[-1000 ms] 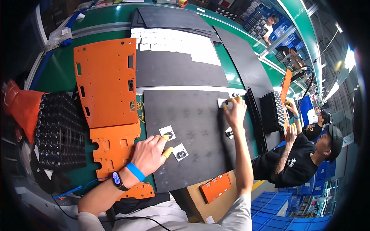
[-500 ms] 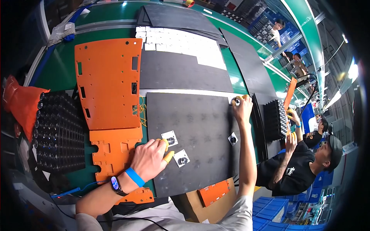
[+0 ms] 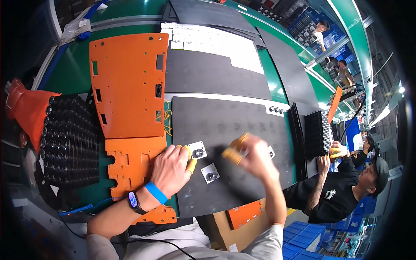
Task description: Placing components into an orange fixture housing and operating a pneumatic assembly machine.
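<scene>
My left hand (image 3: pixel 171 168), with yellow finger covers, rests at the left edge of a black work board (image 3: pixel 225 190). Its thumb and index finger are apart, beside a small white square plate bearing a black round lens-like part (image 3: pixel 198 152). A second such plate (image 3: pixel 210 173) lies just below. My right hand (image 3: pixel 253 157), also in yellow finger covers, is over the middle of the board. It is smeared by motion, so its fingertips and anything in them cannot be made out. Partly behind it sits another white plate (image 3: pixel 271 152).
A white strip with three black round parts (image 3: pixel 276 109) lies at the board's far right corner. Orange panels (image 3: pixel 130 86) and stacked black cylinders (image 3: pixel 71 143) stand left. White pieces (image 3: pixel 208 41) cover a farther board. A co-worker (image 3: pixel 338 195) handles parts at right.
My right hand has left the far right corner and swung toward me and left, uncovering the black round parts there. My left hand stays beside the same plate. The view has shifted slightly.
</scene>
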`<state>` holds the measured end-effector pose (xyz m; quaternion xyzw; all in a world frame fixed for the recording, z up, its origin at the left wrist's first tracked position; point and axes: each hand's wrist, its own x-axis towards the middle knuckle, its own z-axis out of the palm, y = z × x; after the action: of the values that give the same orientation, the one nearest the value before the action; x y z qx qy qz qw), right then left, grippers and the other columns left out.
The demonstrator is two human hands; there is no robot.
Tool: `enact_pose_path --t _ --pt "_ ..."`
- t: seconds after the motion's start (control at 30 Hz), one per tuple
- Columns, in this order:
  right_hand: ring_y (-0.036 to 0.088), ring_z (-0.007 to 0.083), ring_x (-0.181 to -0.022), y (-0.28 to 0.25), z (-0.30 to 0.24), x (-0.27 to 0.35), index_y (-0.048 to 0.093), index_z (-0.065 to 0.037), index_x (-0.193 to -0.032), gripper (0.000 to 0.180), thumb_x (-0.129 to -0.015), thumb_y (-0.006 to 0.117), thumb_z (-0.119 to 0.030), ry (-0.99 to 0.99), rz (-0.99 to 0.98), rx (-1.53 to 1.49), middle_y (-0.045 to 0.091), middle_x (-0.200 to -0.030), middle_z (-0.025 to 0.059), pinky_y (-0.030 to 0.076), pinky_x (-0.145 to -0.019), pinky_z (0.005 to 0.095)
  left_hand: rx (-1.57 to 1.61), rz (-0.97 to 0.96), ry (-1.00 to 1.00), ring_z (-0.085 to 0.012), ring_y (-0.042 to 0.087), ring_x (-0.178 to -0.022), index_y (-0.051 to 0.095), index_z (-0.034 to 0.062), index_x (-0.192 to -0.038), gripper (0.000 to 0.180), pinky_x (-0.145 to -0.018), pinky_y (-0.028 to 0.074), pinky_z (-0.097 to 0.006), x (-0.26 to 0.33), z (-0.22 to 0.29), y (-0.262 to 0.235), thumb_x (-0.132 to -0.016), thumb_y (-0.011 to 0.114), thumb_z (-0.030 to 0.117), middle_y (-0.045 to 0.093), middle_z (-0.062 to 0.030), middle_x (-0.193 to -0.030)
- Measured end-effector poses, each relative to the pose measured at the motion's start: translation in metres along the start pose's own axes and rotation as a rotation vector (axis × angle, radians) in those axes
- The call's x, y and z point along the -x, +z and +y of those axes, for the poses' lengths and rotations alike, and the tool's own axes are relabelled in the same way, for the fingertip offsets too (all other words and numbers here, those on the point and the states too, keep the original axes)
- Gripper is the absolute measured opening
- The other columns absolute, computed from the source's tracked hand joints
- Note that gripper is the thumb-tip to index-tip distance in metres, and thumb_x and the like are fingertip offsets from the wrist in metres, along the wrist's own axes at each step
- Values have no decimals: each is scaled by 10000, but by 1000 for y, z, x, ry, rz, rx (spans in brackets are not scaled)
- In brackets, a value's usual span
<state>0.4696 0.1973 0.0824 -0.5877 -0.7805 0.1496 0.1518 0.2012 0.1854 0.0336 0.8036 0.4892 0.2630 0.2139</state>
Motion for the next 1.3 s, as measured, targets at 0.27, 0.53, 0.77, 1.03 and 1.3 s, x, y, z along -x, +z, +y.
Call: enact_pose_path --t 0.27,0.53,0.77,1.03,1.3 --pt "697 321 -714 26 -38 42 687 -46 -868 294 -804 802 -309 -3 -132 281 681 -771 121 562 -639 413 12 7 60 -312 615 -911 623 3 -958 249 -797 523 -437 -2 5 1 -869 746 201 647 -132 -915" --pt "633 335 -967 -27 115 -24 709 -53 -966 253 -766 818 -164 191 429 320 616 -997 137 516 -861 431 10 -25 72 -306 612 -894 620 14 -931 252 -773 519 -438 1 4 0 -861 765 208 637 -124 -886" --pt "579 326 -1016 -29 176 -60 733 -61 -1012 284 -743 799 -123 100 460 505 595 -1001 125 482 -904 429 41 45 87 -321 604 -823 585 16 -810 255 -690 506 -445 -1 3 0 -842 780 178 616 -129 -831" --pt "570 326 -1059 -24 198 -63 736 -90 -1029 277 -762 786 -144 190 393 530 599 -1029 117 460 -948 446 47 43 96 -317 602 -822 587 22 -793 263 -694 507 -446 -2 3 0 -837 788 185 617 -124 -834" --pt "625 354 -913 6 83 -53 715 -59 -1027 241 -820 785 -161 -7 476 248 656 -968 132 503 -827 449 67 17 71 -292 597 -862 560 41 -789 299 -725 522 -423 -4 3 -9 -841 790 225 584 -110 -850"
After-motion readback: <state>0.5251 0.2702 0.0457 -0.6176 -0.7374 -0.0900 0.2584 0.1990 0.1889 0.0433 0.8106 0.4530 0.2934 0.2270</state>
